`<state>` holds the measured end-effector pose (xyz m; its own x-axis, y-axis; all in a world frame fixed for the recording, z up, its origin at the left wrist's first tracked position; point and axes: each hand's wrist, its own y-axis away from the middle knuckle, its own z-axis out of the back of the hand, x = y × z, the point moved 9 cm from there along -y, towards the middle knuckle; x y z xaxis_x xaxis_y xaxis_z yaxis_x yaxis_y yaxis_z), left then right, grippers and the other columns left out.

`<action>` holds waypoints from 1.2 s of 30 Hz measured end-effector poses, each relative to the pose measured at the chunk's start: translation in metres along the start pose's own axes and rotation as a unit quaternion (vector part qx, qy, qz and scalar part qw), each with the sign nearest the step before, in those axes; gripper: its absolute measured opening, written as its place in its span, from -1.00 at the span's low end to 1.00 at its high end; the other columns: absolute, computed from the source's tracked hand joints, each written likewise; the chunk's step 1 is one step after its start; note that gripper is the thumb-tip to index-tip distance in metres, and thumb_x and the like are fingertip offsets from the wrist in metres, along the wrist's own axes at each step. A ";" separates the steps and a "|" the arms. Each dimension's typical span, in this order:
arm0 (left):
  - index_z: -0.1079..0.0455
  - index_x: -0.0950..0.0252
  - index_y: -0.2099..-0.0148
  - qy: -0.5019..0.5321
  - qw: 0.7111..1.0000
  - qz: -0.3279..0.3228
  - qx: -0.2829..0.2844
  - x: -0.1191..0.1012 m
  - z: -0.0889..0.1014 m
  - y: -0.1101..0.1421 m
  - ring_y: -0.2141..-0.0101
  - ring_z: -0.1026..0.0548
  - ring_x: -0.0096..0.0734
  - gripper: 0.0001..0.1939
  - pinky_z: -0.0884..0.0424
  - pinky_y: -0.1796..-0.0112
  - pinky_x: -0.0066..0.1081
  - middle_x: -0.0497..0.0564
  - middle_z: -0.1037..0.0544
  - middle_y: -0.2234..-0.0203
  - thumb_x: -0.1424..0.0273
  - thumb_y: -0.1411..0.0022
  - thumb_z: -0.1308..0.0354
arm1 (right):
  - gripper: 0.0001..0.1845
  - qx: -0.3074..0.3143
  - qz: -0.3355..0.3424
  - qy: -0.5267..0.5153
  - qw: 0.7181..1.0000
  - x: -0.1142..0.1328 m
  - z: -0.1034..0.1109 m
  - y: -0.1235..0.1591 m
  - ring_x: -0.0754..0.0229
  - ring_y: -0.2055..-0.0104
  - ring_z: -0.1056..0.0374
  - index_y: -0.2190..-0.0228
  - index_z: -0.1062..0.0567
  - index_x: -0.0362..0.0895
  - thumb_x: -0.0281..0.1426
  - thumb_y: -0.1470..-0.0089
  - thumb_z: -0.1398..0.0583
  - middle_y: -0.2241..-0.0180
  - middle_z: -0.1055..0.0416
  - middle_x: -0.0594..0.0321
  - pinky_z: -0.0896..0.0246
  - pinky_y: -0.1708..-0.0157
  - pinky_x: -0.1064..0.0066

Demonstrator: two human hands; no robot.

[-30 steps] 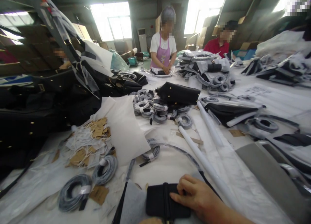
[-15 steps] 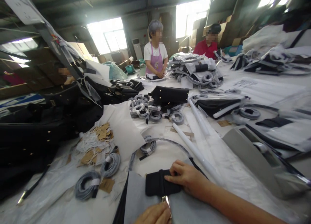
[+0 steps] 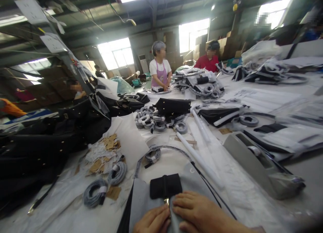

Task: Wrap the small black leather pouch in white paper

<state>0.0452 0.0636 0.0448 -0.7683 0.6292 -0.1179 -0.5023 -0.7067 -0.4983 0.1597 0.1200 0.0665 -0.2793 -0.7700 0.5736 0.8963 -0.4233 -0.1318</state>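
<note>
A small black pouch (image 3: 166, 186) with a strap down its middle lies on a grey cloth bag (image 3: 146, 206) at the near edge of the table. A gold metal clasp (image 3: 167, 202) shows just below the pouch. My left hand (image 3: 151, 221) rests on the grey cloth left of the clasp, fingers bent and pressed down. My right hand (image 3: 199, 212) lies flat on the cloth right of the clasp, fingers stretched toward it. Neither hand grips anything that I can see.
Coiled grey straps (image 3: 96, 196) and brown tags (image 3: 111, 143) lie at left, beside black bags (image 3: 37, 145). A white roll (image 3: 199, 159) runs diagonally; a grey tape dispenser (image 3: 254, 162) stands right. A black bag (image 3: 173, 106) sits mid-table. Two people work at the far end.
The view tilted up. My right hand slid off the black pouch down onto the grey cloth, and my left hand came further into view beside the clasp.
</note>
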 end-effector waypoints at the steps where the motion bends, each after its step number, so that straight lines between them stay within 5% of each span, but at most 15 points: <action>1: -0.43 0.35 -0.04 0.002 1.000 0.000 0.003 0.000 0.002 -0.002 0.13 -0.63 -0.45 -0.75 -0.48 0.02 -0.61 0.08 -0.67 0.16 0.48 -0.33 -0.13 | -0.61 0.015 -0.009 0.000 1.000 0.000 -0.004 0.003 0.06 -0.11 -0.39 -0.08 -0.47 -0.10 -0.34 -0.22 -0.19 -0.07 -0.49 0.11 -0.18 -0.22 0.20; 6: -0.43 0.30 -0.02 0.007 1.000 0.014 0.016 -0.002 0.007 -0.015 0.20 -0.64 -0.52 -0.77 -0.47 0.07 -0.65 0.03 -0.67 0.21 0.42 -0.39 -0.04 | -0.54 0.051 -0.039 -0.006 0.998 -0.006 -0.014 0.009 -0.06 -0.24 -0.26 -0.19 -0.35 -0.10 -0.30 -0.30 -0.12 -0.20 -0.36 0.09 -0.02 -0.31 -0.05; 16: -0.43 0.23 -0.01 0.043 0.996 0.060 0.050 -0.005 -0.008 -0.008 0.13 -0.61 -0.54 -0.78 -0.43 0.02 -0.66 0.01 -0.65 0.15 0.37 -0.42 -0.01 | -0.62 -0.034 -0.019 0.030 0.999 -0.011 -0.022 0.017 0.00 -0.15 -0.30 -0.09 -0.39 -0.04 -0.24 -0.27 -0.15 -0.07 -0.41 0.12 -0.06 -0.28 0.00; 21: -0.44 0.13 0.06 0.069 0.981 0.153 0.093 0.002 -0.013 -0.008 0.12 -0.60 -0.53 -0.84 -0.45 0.05 -0.65 -0.08 -0.62 0.12 0.39 -0.39 -0.05 | -0.69 -0.045 -0.007 0.021 0.999 -0.012 -0.025 0.020 0.01 -0.12 -0.32 -0.01 -0.42 -0.07 -0.28 -0.26 -0.16 -0.03 -0.43 0.12 0.01 -0.30 -0.02; 27: -0.44 0.18 0.19 0.093 0.940 0.297 0.141 0.015 -0.013 -0.030 0.34 -0.59 -0.46 -0.80 -0.47 0.31 -0.57 -0.11 -0.59 0.33 0.59 -0.23 -0.15 | -0.60 -0.070 -0.025 -0.012 0.997 -0.016 -0.023 0.021 0.04 -0.07 -0.35 -0.04 -0.40 -0.11 -0.30 -0.18 -0.24 0.02 -0.47 0.09 0.01 -0.30 0.06; 32: -0.53 0.17 0.23 0.158 0.928 0.294 0.166 0.024 -0.018 -0.037 0.26 -0.58 -0.43 -0.77 -0.48 0.22 -0.52 -0.07 -0.58 0.26 0.61 -0.11 -0.25 | -0.54 -0.048 -0.015 0.028 0.998 -0.010 -0.023 0.020 0.02 -0.10 -0.33 -0.12 -0.36 -0.05 -0.32 -0.19 -0.22 -0.02 -0.44 0.13 -0.05 -0.26 0.04; 36: -0.55 0.15 0.14 0.197 0.922 0.295 0.156 0.027 -0.022 -0.025 0.15 -0.58 -0.41 -0.74 -0.48 0.10 -0.47 -0.05 -0.59 0.17 0.55 -0.13 -0.29 | -0.56 -0.047 -0.019 0.050 0.997 -0.009 -0.021 0.024 0.01 -0.19 -0.27 -0.15 -0.34 -0.02 -0.26 -0.27 -0.14 -0.13 -0.39 0.13 0.08 -0.31 -0.03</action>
<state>0.0456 0.1059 0.0350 -0.7717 0.1301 -0.6225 -0.1793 -0.9836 0.0168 0.1767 0.1066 0.0411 -0.3492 -0.7948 0.4964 0.8498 -0.4918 -0.1897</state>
